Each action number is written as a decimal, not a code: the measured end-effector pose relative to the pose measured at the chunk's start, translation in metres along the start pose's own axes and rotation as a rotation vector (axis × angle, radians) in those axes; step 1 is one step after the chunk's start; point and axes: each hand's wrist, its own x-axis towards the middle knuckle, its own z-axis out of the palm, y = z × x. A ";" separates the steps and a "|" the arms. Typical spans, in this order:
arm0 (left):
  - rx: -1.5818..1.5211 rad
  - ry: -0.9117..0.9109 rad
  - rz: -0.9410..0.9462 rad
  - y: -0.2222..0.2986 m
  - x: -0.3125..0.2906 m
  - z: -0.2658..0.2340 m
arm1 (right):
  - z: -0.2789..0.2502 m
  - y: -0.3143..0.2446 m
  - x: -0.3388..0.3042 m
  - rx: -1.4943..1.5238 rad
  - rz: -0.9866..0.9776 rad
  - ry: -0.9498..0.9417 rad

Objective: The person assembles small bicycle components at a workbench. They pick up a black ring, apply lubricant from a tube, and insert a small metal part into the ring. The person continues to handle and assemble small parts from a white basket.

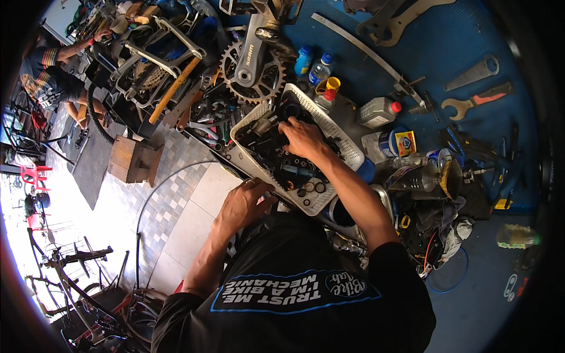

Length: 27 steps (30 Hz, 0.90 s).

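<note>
Reaching into the white parts basket [348,147] on the cluttered counter [350,107], my right fingers [287,127] bend; my left fingers [256,186] curl beside it. I cannot determine either grip. Tiled floor [170,182] left, blue wall [424,65] right.

right hand [303,139]: fingertips buried in dark parts [259,141]; grip and contact can't tell
dark parts: too small and shadowed to ID individually
white basket [332,129]: right side partly behind right forearm [353,187]
left hand [244,203]: contact with basket edge unclear
co-worker [50,76]: head lost in dark rim
flat steel tool [415,15]: cut by top edge
black shirt [294,332]: cut by lower edge
</note>
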 end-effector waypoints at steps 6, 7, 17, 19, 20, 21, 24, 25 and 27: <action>0.009 0.005 -0.001 -0.001 -0.001 -0.001 | 0.000 0.000 -0.003 0.164 -0.043 0.012; 0.010 0.005 0.007 -0.001 0.000 -0.001 | 0.004 0.003 -0.003 0.195 -0.058 0.028; -0.016 0.052 0.012 -0.009 -0.003 -0.001 | -0.004 0.030 -0.040 0.681 0.079 0.039; -0.063 0.065 -0.007 -0.009 -0.004 0.000 | -0.023 0.029 -0.057 0.699 0.098 0.101; -0.097 0.061 -0.028 -0.007 -0.002 -0.001 | -0.028 0.030 -0.065 0.709 0.108 0.143; -0.130 0.057 -0.048 -0.005 0.000 -0.002 | -0.033 0.031 -0.072 0.719 0.120 0.185; -0.169 0.064 -0.028 0.000 0.006 -0.001 | -0.049 0.027 -0.092 0.723 0.189 0.279; -0.218 0.053 -0.059 0.003 0.009 0.000 | -0.051 0.026 -0.097 0.746 0.208 0.306; -0.309 0.034 -0.125 0.009 0.013 0.002 | -0.053 0.018 -0.109 0.817 0.230 0.324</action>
